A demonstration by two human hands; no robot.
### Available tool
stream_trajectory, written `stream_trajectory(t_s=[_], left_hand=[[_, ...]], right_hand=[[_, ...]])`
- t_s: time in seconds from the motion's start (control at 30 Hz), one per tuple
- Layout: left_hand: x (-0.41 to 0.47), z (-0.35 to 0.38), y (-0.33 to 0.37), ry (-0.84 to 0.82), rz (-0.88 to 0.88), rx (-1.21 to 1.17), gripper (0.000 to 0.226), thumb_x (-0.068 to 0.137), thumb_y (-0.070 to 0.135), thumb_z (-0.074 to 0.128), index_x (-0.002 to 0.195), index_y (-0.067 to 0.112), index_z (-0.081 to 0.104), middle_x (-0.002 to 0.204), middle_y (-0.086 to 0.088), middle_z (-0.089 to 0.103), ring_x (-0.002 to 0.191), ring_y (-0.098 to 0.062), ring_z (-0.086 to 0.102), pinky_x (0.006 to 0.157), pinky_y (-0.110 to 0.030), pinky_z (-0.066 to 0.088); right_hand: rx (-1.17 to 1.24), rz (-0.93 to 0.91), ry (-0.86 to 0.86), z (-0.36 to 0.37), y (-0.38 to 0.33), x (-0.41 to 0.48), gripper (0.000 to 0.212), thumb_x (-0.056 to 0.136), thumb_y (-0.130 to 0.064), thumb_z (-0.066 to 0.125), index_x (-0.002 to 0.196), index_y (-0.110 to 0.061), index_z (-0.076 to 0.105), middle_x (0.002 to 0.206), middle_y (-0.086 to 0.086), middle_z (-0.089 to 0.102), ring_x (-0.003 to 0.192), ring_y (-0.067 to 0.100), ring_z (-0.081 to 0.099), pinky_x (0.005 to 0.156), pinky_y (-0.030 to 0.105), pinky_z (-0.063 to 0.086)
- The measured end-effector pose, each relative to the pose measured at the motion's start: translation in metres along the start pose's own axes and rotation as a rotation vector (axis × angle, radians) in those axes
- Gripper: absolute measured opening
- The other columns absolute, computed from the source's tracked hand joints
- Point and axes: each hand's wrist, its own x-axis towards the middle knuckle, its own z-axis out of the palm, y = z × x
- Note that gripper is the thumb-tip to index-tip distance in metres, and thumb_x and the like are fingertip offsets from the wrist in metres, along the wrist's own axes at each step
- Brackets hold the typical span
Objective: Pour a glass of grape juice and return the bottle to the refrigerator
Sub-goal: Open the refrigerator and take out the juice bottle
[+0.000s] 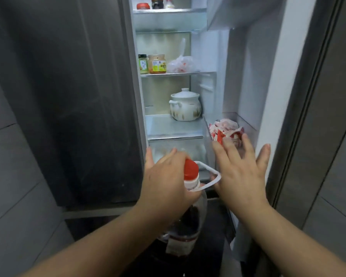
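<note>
The grape juice bottle [185, 222] is a large clear plastic jug with dark juice, a red cap [191, 168] and a white loop handle [210, 176]. It hangs upright in front of the open refrigerator [174, 124], below the lowest glass shelf. My left hand [166, 182] wraps the bottle's neck from the left, with its forefingers stretched toward the fridge. My right hand [242, 174] is spread flat, fingers apart, just right of the handle, its thumb touching the loop. The bottle's base is blurred and dark.
A white ceramic pot [185, 104] stands on the lower shelf. Two jars [157, 63] and a plastic bag [183, 64] sit a shelf higher. A red-and-white packet [226, 132] lies in the bin of the open right-hand door. The left door [68, 96] is closed.
</note>
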Motion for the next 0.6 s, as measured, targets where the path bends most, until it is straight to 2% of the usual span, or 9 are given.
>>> stream_trajectory(t_s=[0.07, 0.17, 0.27, 0.4, 0.5, 0.57, 0.6], left_hand=[[-0.007, -0.009, -0.026, 0.004, 0.047, 0.054, 0.046, 0.072, 0.058, 0.073, 0.104, 0.035, 0.049, 0.103, 0.017, 0.062, 0.114, -0.006, 0.055, 0.119, -0.045, -0.007], [-0.01, -0.022, -0.057, 0.037, 0.082, 0.131, 0.044, 0.072, 0.058, 0.073, 0.102, 0.033, 0.053, 0.092, 0.016, 0.064, 0.095, -0.007, 0.061, 0.12, -0.047, -0.002], [-0.007, -0.036, -0.08, 0.02, 0.094, 0.189, 0.043, 0.076, 0.059, 0.068, 0.106, 0.032, 0.052, 0.095, 0.016, 0.063, 0.096, -0.007, 0.059, 0.118, -0.044, -0.008], [-0.003, -0.048, -0.103, 0.002, 0.137, 0.214, 0.04, 0.079, 0.057, 0.065, 0.106, 0.031, 0.05, 0.096, 0.015, 0.061, 0.096, -0.009, 0.057, 0.119, -0.044, -0.007], [0.0, -0.052, -0.111, -0.038, 0.143, 0.21, 0.041, 0.081, 0.056, 0.064, 0.109, 0.032, 0.047, 0.098, 0.015, 0.058, 0.099, -0.008, 0.055, 0.12, -0.043, -0.005], [0.0, -0.053, -0.115, -0.067, 0.143, 0.201, 0.041, 0.082, 0.055, 0.064, 0.111, 0.033, 0.045, 0.097, 0.017, 0.054, 0.099, -0.006, 0.055, 0.121, -0.044, -0.003], [0.0, -0.052, -0.117, -0.068, 0.151, 0.198, 0.04, 0.082, 0.054, 0.064, 0.11, 0.032, 0.045, 0.095, 0.017, 0.051, 0.097, -0.006, 0.055, 0.121, -0.043, -0.001]], right_hand=[[-0.014, -0.015, 0.037, 0.007, -0.022, 0.006, 0.077, 0.066, -0.022, 0.077, 0.137, -0.013, 0.048, 0.139, 0.015, 0.052, 0.133, 0.048, 0.035, 0.108, 0.064, 0.002], [-0.06, -0.023, 0.058, 0.014, -0.048, 0.015, 0.075, 0.07, -0.026, 0.076, 0.139, -0.012, 0.049, 0.139, 0.015, 0.052, 0.132, 0.049, 0.038, 0.107, 0.064, 0.003], [-0.096, -0.046, 0.039, 0.021, -0.07, 0.024, 0.083, 0.065, -0.023, 0.08, 0.141, -0.011, 0.048, 0.142, 0.017, 0.049, 0.134, 0.048, 0.036, 0.107, 0.065, 0.005], [-0.156, -0.091, 0.044, 0.015, -0.088, 0.021, 0.088, 0.061, -0.021, 0.082, 0.142, -0.011, 0.048, 0.15, 0.019, 0.04, 0.142, 0.043, 0.026, 0.114, 0.055, -0.011], [-0.206, -0.072, 0.184, -0.008, -0.087, 0.012, 0.068, 0.076, -0.023, 0.068, 0.141, -0.014, 0.05, 0.154, 0.016, 0.035, 0.143, 0.036, 0.023, 0.115, 0.054, -0.008], [-0.201, -0.02, 0.27, -0.017, -0.082, 0.009, 0.049, 0.096, -0.035, 0.042, 0.142, -0.017, 0.047, 0.155, 0.014, 0.034, 0.144, 0.037, 0.025, 0.115, 0.057, 0.001], [-0.201, -0.002, 0.286, -0.018, -0.078, 0.009, 0.05, 0.098, -0.04, 0.037, 0.143, -0.018, 0.045, 0.156, 0.015, 0.033, 0.144, 0.039, 0.025, 0.114, 0.06, 0.005]])
